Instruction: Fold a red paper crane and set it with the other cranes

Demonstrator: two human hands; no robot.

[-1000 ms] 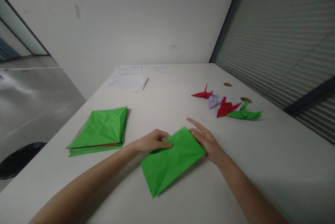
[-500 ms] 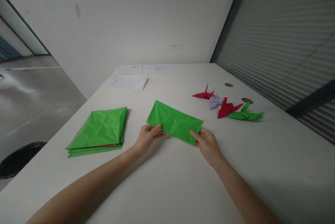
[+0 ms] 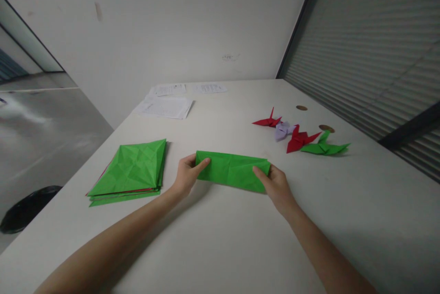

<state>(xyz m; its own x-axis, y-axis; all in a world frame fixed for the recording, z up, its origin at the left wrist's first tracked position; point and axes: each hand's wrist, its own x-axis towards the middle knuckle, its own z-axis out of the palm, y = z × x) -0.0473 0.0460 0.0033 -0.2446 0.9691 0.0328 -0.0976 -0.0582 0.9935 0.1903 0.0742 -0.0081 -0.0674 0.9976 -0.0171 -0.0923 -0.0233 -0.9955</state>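
A creased sheet of green origami paper (image 3: 231, 171), folded into a long rectangle, is held just above the white table (image 3: 220, 243). My left hand (image 3: 188, 174) pinches its left end, thumb on the near face and fingers behind. On the right end, my right hand (image 3: 275, 185) grips it the same way, with the thumb lying across the paper. Left of my hands lies a stack of creased folded paper (image 3: 132, 168), green on top with red edges showing between the layers.
Folded paper cranes lie at the right: a red one (image 3: 268, 122), a lilac one (image 3: 282, 131), another red one (image 3: 298, 140) and a green one (image 3: 325, 147). Printed sheets (image 3: 167, 107) rest at the back left. A black bag (image 3: 29, 209) is on the floor at left.
The green paper has turned from a slanted position to nearly level and looks like a narrower strip. My left hand has shifted slightly left and up, its thumb now on the paper's face.
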